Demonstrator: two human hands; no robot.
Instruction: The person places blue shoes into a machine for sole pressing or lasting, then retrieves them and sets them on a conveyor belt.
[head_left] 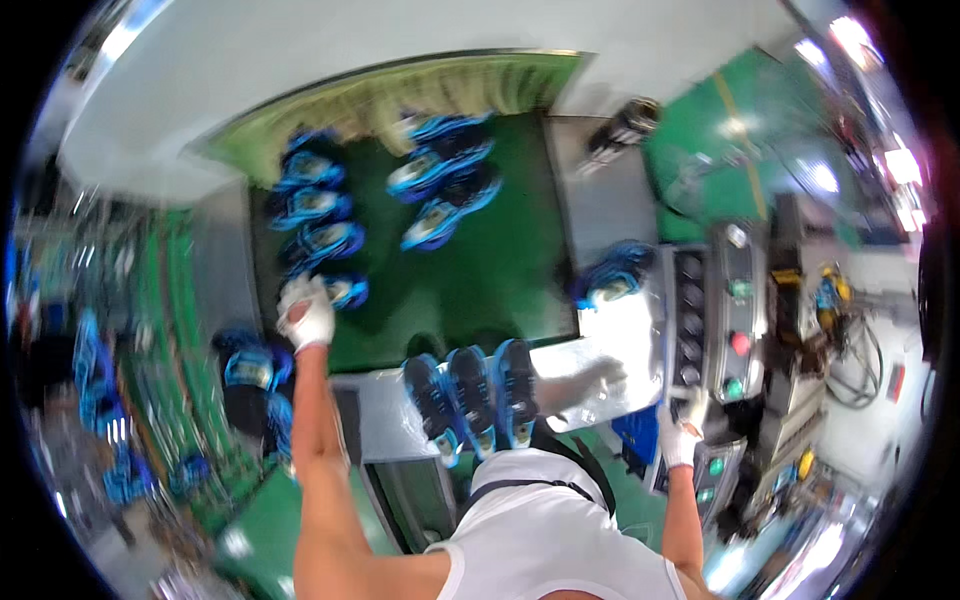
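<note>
My left hand (306, 312), in a white glove, reaches out over the left edge of the green conveyor belt (500, 260) and touches the nearest blue-and-black shoe (345, 290) of a row on the belt; whether it grips the shoe is blurred. My right hand (682, 425), also gloved, rests at the grey control panel (735, 310) with round red and green buttons, fingers bent against its lower edge. Three blue-and-black shoes (472, 392) stand side by side on the metal ledge just in front of my body.
More blue shoes (440, 180) lie further up the belt near a fringed curtain (400, 100). One shoe (612, 278) sits at the belt's right edge. Racks with blue shoes (250, 368) stand on my left. Machinery and cables (850, 340) fill the right side.
</note>
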